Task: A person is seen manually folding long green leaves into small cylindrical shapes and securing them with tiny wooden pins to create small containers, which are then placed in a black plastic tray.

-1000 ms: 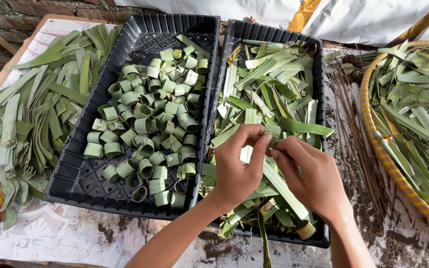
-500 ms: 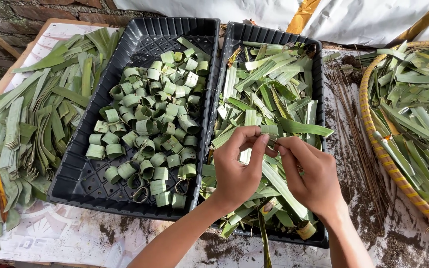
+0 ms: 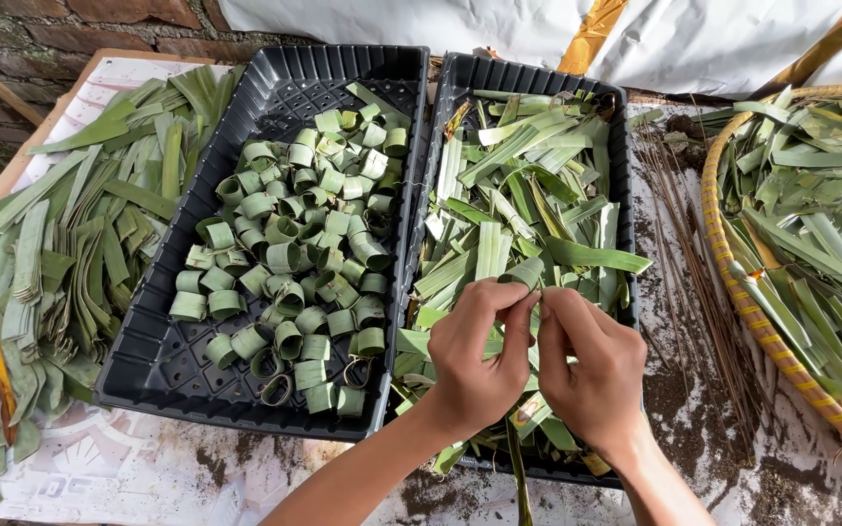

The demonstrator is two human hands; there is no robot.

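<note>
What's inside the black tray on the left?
The left tray holds a heap of small green leaf rings. Bare tray floor shows at the far end and near corner. Whatever lies under the heap is covered.

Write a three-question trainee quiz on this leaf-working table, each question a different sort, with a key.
1. True or false: the left black tray holds leaf rings.
2. Which lies at the far right? A woven basket, B bucket, C crate.
3. Fill in: both hands pinch a green leaf ____ over the right black tray.

Key: 1 true. 2 A. 3 strip, held between left hand and right hand.
</note>
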